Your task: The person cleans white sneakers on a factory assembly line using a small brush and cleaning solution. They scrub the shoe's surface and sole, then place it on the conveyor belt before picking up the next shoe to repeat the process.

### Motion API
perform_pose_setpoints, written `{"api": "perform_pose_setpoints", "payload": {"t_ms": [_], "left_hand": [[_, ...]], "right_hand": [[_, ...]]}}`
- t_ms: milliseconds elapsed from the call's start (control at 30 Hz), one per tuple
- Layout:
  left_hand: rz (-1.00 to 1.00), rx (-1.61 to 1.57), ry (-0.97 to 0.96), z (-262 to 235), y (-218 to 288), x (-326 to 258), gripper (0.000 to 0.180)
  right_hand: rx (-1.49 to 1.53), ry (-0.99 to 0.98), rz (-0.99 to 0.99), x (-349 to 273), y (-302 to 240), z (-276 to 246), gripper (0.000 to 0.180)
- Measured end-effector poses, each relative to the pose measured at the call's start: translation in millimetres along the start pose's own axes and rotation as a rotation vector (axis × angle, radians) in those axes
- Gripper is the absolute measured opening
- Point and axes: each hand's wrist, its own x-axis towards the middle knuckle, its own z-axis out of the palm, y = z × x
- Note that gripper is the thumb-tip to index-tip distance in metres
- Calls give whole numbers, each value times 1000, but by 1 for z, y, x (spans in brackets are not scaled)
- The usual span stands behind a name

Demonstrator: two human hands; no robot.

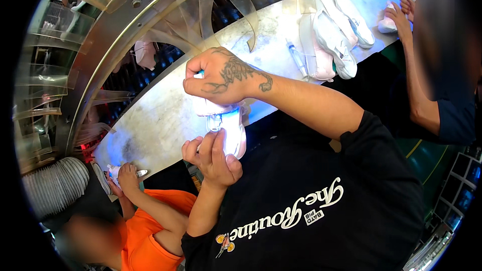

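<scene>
Pale worktable (155, 113) behind white shoe (234, 129) gripped by right hand (221, 76), left fingers (217, 145) against it, their pinch unclear

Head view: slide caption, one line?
Left hand and right hand holding a white shoe at a pale worktable; more white shoes lie at right.

The strips (207, 12) look glossy plastic, the frame (113, 20) smooth metal.

Bluish-white glare on bench (155, 115), 9 to 2 o'clock; shoe (233, 134) near centre overexposed. Floor (417, 163) at 3–4 o'clock dim. Heads (95, 236) at 8 and 2 blurred. Fisheye bends edges; corners black.
</scene>
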Motion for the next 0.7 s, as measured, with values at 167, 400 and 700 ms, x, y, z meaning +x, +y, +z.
{"api": "perform_pose_setpoints", "payload": {"t_ms": [167, 400, 700], "left_hand": [[-72, 97, -205, -19, 18, 19, 64], [-179, 21, -438, -39, 29, 44, 69], [-159, -43, -275, -44, 15, 38, 58]], "right_hand": [[23, 4, -35, -3, 2, 1, 33], [12, -52, -132, -12, -4, 17, 31], [1, -13, -180, -13, -5, 17, 31]]}}
